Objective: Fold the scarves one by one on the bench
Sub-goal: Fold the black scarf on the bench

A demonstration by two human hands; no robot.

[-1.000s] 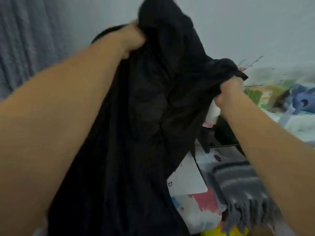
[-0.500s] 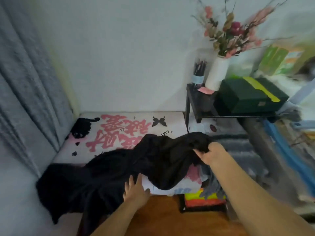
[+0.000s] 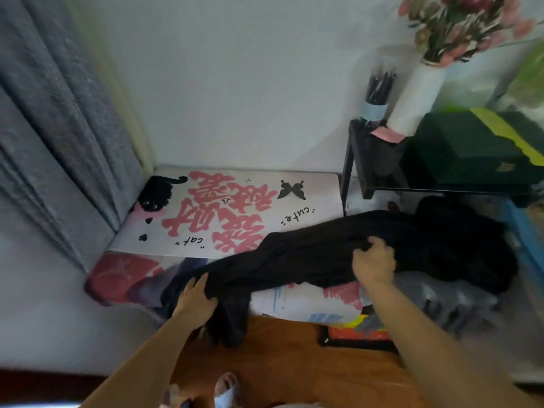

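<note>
Dim, flat indoor light with a cool cast; no glare, and only soft shadows. The wide lens bends the curtain (image 3: 53, 136) and wall at the edges. The right side smears with motion blur, flowers (image 3: 459, 28) included.

Both bare forearms are extended forward and downward. The left hand (image 3: 196, 298) is laid palm-down with fingers spread on the crumpled black fabric scarf (image 3: 323, 251). The right hand (image 3: 374, 262) is curled, with a fold of that scarf pinched.
</note>
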